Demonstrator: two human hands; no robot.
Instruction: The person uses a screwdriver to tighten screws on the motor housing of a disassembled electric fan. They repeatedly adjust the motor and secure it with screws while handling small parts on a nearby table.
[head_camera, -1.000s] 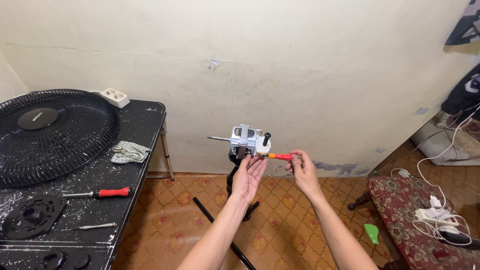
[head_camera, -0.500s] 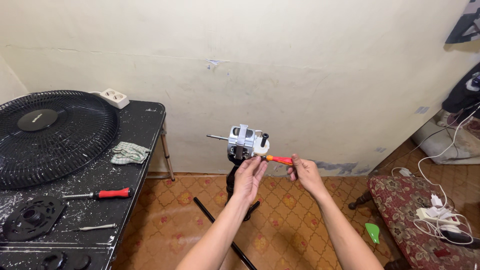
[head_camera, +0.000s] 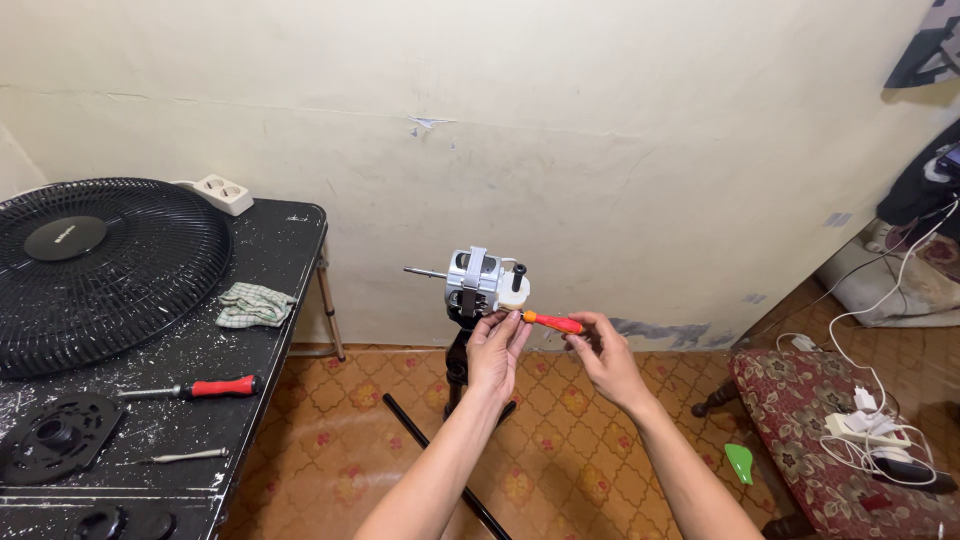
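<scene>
Hands meet at the centre of the head view, both raised to a fan motor (head_camera: 482, 283) that sits bare on top of a black stand (head_camera: 457, 365), its shaft pointing left. The left hand (head_camera: 497, 349) has its fingers closed on the motor's underside, bracing it; the right hand (head_camera: 600, 352) pinches a small red-handled screwdriver (head_camera: 553, 322) whose tip meets the white rear part of the motor. Doing this well seems to call for the blade staying in line with the fastener while the left hand resists any twist — the stand looks slim enough to wobble.

Left of frame, a black paint-flecked surface (head_camera: 250, 345) carries a black fan grille (head_camera: 100, 262), a folded cloth (head_camera: 253, 304), a larger red-handled screwdriver (head_camera: 196, 388) near its edge, and a round black plate (head_camera: 55, 437). Between the surface edge and the stand there is open tiled floor — room for the elbows. At lower right a patterned cushion (head_camera: 815, 440) with white cables (head_camera: 870, 432) stands well apart.
</scene>
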